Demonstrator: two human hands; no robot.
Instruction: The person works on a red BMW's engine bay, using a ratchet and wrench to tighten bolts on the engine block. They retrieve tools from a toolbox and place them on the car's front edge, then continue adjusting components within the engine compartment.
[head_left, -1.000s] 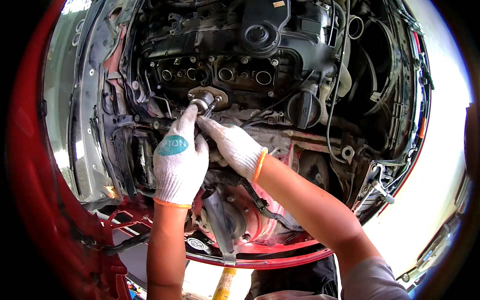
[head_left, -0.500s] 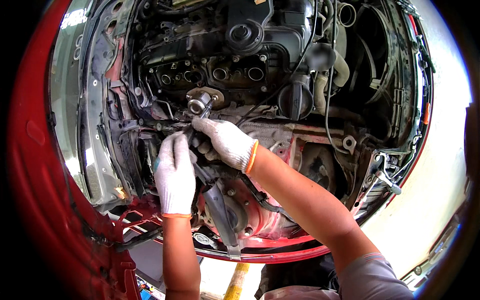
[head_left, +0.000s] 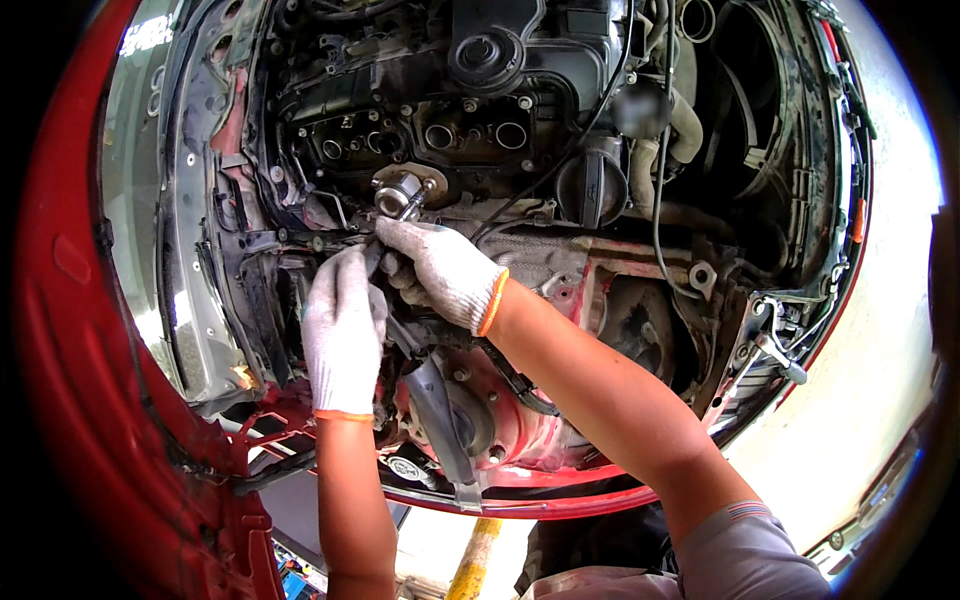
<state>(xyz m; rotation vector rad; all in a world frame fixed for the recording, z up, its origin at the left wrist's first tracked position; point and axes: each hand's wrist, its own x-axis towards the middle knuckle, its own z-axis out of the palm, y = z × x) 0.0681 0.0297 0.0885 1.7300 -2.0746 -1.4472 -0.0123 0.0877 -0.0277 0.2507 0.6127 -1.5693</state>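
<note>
Both hands wear white knit gloves with orange cuffs and meet in the middle of an opened car engine bay. My left hand [head_left: 345, 330] is closed, its fingers bent over a dark cable-like part [head_left: 374, 258]. My right hand [head_left: 440, 272] grips at the same dark part, thumb on top and fingers curled under. What lies between the fingertips is mostly hidden. Just beyond them, a silver cylindrical metal fitting [head_left: 398, 196] sits on a tan flange [head_left: 430, 182]. Below the hands, a black sleeved tube [head_left: 438, 415] slants down toward the front edge.
Behind stands the engine with round open ports [head_left: 510, 135] and a black round cover [head_left: 487, 58]. A black oil cap [head_left: 592, 188] sits to the right, where a thin black cable [head_left: 656, 200] hangs down. A ratchet handle [head_left: 782, 360] lies at the right edge. Red bodywork [head_left: 75, 300] borders the left.
Both hands have shifted slightly left and upward together, staying close to the dark part. The view has moved a little too. Their grip looks the same.
</note>
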